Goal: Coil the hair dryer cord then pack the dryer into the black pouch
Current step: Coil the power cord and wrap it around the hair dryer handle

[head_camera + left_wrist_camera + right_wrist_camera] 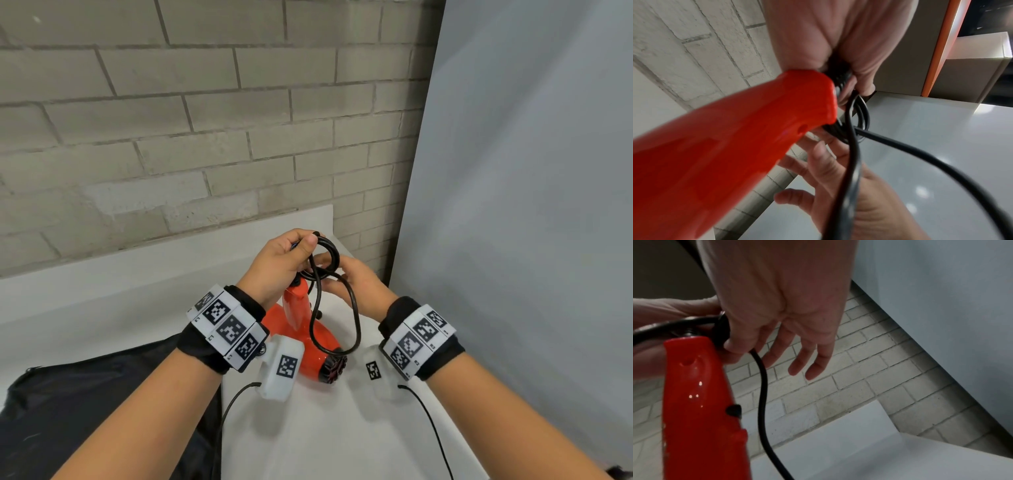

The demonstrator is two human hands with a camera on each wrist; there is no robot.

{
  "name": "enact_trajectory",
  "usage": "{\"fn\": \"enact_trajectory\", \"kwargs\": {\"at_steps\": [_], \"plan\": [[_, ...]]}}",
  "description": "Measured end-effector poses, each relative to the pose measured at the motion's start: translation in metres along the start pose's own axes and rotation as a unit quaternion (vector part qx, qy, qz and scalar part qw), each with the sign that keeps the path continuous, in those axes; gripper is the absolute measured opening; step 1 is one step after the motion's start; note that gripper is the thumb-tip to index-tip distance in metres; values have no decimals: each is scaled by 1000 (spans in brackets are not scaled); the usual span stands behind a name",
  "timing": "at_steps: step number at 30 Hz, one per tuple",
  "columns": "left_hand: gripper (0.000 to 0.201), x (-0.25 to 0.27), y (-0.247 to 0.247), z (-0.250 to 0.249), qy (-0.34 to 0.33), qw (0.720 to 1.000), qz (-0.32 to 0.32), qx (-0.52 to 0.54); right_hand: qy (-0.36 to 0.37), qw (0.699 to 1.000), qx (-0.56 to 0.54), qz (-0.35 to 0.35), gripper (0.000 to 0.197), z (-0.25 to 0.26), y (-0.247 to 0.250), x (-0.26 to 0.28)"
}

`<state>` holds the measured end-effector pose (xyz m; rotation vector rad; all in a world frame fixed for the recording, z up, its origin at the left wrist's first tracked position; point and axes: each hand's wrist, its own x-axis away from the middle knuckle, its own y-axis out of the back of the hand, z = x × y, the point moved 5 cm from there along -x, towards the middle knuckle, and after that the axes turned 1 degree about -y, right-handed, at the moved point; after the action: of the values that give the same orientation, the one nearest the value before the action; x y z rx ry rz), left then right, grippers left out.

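The red hair dryer stands on the white table with its handle up. My left hand grips a bundle of black cord coils at the handle's top end. A long loop of the cord hangs down to the dryer's barrel. My right hand is just right of the handle; its index finger and thumb pinch the cord while the other fingers stay straight. The black pouch lies flat at the lower left.
A grey brick wall runs behind the table and a plain grey panel closes the right side. Thin black wires trail from my wrist units. A cardboard box shows in the left wrist view.
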<state>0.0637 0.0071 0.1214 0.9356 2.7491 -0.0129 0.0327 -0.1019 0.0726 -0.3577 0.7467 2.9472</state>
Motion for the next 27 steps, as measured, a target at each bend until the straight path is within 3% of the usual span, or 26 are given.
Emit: {"fn": "enact_trajectory", "kwargs": {"at_steps": [4, 8, 11, 13, 15, 16, 18, 19, 21, 27], "plan": [[19, -3, 8, 10, 1, 1000, -27, -10, -39, 994, 65, -75, 8, -7, 5, -4], [20, -2, 15, 14, 0, 998, -59, -15, -195, 963, 172, -71, 11, -62, 18, -9], [21, 0, 15, 14, -4, 997, -72, -18, -290, 915, 281, 6, 22, -94, 18, -7], [22, 1, 12, 14, -8, 996, -81, -26, -311, 882, 348, 68, 26, -100, 12, -2], [22, 2, 10, 13, -17, 995, -97, -29, -294, 875, 376, 84, 34, -97, 7, 0], [22, 2, 9, 12, -23, 994, -104, -22, -261, 897, 350, 72, 45, -92, 5, -1], [22, 3, 7, 11, -33, 993, -109, -15, -122, 967, 220, 30, 62, -61, 1, -4], [21, 4, 5, 9, -36, 993, -107, -14, -41, 988, 151, 16, 61, -39, 1, -4], [19, 4, 2, 9, -39, 994, -103, -9, 58, 995, 77, -4, 50, -7, 1, -5], [20, 8, -4, 18, -29, 989, -143, -22, 41, 996, -79, 5, 16, -4, 0, -1]]}}
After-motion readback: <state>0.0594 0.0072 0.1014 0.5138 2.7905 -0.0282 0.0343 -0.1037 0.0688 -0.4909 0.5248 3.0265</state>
